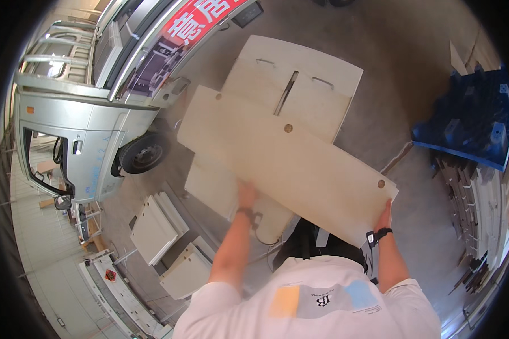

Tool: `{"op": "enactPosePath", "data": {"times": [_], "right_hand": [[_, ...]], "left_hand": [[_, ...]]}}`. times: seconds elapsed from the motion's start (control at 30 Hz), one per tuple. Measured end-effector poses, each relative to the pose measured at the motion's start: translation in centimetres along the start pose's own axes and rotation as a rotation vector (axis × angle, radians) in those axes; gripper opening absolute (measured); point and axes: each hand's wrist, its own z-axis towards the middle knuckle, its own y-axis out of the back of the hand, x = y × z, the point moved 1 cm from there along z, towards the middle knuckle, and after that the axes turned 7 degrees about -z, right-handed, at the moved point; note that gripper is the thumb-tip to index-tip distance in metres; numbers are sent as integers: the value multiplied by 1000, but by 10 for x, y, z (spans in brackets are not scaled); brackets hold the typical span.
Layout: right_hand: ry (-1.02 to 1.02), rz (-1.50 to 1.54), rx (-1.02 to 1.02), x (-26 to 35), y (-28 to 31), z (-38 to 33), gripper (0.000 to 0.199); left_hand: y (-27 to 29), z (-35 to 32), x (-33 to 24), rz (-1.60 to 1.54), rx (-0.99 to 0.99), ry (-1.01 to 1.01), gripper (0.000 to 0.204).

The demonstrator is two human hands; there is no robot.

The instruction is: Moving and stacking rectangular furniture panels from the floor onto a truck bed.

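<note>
Fingers of the right hand [385,216] close on the short right end of a long cream panel [277,155], near its corner closest to the body. Fingers of the left hand [247,196] meet the panel's near long edge, left of its middle; they are blurred there, and I cannot tell whether they curl under the edge or only press against it. Between and beyond both hands, the panel runs slantwise, its left end farther from the body and its right end nearer. Three round holes sit along its far long edge, one close to each end and one between.

A dark strap [246,213] circles the left wrist, and a black band [383,232] the right one. Under the panel lie wider cream boards [305,62], showing two handle-like pieces and a dark slot on the far side. Down to the left, pale panels [154,229] lean on or lie over one another near the floor. A pale truck [90,133] stands farther left, one front wheel [144,152] visible. Well apart on the right, a blue pallet [469,113] rests above a stack of thin pale boards [469,198].
</note>
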Motion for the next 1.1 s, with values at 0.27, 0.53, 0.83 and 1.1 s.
{"op": "enactPosePath", "data": {"times": [0.27,0.53,0.83,1.1], "right_hand": [[56,-268,-246,67,2,37,82],[239,-208,-225,172,46,79,77],[311,-158,-124,184,81,145,78],[100,-209,-13,151,83,89,71]], "left_hand": [[-41,-10,-46,-360,122,77,78],[-142,-25,-176,102,228,-106,14],[-175,-15,-203,-249,127,-30,15],[-156,-26,-163,-20,234,-406,24]]}}
